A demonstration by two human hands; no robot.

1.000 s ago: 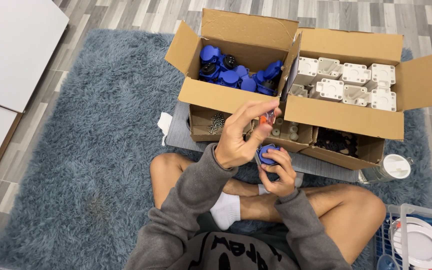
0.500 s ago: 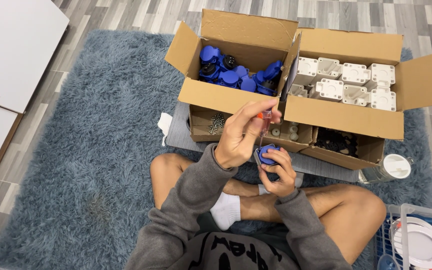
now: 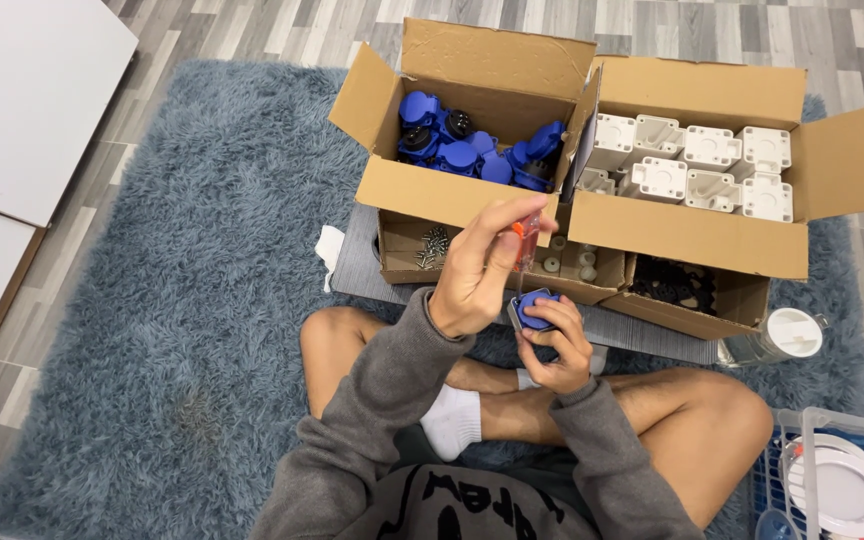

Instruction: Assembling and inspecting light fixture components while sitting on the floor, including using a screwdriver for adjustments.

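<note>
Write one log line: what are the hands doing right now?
left hand: holds screwdriver | right hand: holds blue part | screwdriver above part

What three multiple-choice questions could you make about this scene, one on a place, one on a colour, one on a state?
1. Where is the box of blue parts?
A. left of the box of white parts
B. in the basket
C. on the white board

2. What colour is the rug?
A. red
B. grey-blue
C. yellow

3. What is the left hand doing?
A. lying flat
B. gripping a screwdriver
C. resting on a knee

Answers: 1 A, the boxes sit side by side. 2 B, its shaggy pile shows. 3 B, above the blue part in the right hand.
</note>
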